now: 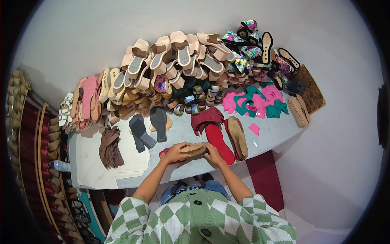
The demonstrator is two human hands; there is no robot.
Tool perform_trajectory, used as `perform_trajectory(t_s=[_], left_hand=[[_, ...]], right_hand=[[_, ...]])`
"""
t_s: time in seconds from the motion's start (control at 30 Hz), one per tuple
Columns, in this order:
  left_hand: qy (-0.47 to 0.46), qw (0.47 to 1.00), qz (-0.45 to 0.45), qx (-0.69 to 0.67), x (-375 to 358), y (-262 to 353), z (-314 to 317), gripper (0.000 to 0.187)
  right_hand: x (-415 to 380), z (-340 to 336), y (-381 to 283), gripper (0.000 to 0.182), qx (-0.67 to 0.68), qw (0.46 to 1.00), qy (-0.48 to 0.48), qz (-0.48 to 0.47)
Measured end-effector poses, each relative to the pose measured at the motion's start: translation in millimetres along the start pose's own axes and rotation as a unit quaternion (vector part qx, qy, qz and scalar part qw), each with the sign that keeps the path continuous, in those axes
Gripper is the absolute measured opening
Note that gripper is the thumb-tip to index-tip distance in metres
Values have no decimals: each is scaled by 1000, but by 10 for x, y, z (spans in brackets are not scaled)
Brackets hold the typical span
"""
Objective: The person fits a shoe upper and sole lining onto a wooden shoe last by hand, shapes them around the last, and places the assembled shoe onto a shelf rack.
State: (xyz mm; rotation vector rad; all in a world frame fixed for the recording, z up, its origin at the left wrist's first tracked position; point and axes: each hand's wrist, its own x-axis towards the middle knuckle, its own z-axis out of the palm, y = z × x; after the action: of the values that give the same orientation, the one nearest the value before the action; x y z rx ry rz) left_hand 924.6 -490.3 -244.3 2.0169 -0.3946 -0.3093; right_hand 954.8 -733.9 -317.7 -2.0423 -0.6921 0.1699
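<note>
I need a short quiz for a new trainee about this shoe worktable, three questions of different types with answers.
1. True or false: both hands hold the tan sole.
2. Which lies just right of the red insole? A) brown strips B) cork-lined sole C) water bottle
3. Fill in: the dark grey soles lie ____ of the brown strips.

Key: 1 true, left hand and right hand grip its ends. 2 B, the cork-lined sole. 3 right.
</note>
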Motion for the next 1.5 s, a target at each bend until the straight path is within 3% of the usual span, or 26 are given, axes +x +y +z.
perform_trajectory(t_s=[0.47, 0.97, 1.07, 1.17, 1.2, 1.27, 1.3, 1.33, 1.37, 1.5], left_hand=[[2, 1000, -13, -3, 1, 14, 14, 49], [-10, 1000, 4, 16, -1, 26, -20, 50], [-22, 998, 6, 54, 30, 168, -79, 49], [-48, 993, -34, 106, 108, 428, -119, 43], [-52, 993, -57, 86, 142, 389, -88, 40], [-55, 992, -101, 47, 253, 193, -6, 38], [-70, 987, -104, 97, 317, 39, 64, 38], [-84, 980, -106, 147, 385, -91, 137, 39], [-98, 970, -108, 197, 424, -223, 199, 40], [-68, 978, -139, 138, 439, -81, 170, 41]], right_hand=[[53, -52, -110, 53, 60, 998, -19, 32], [63, -83, -38, 55, 35, 997, -49, 38], [112, -236, -238, 54, 64, 992, -85, 70], [217, -184, 42, 48, 251, 951, -134, 122], [325, -361, -256, 37, 242, 932, -140, 231], [410, -161, -76, 40, 220, 940, -68, 251], [471, -68, -25, 44, 208, 943, -33, 259], [498, -11, -163, 50, 85, 963, 9, 254], [523, 108, -165, 49, 36, 956, 7, 290], [640, 290, -529, 47, 4, 898, 127, 421]])
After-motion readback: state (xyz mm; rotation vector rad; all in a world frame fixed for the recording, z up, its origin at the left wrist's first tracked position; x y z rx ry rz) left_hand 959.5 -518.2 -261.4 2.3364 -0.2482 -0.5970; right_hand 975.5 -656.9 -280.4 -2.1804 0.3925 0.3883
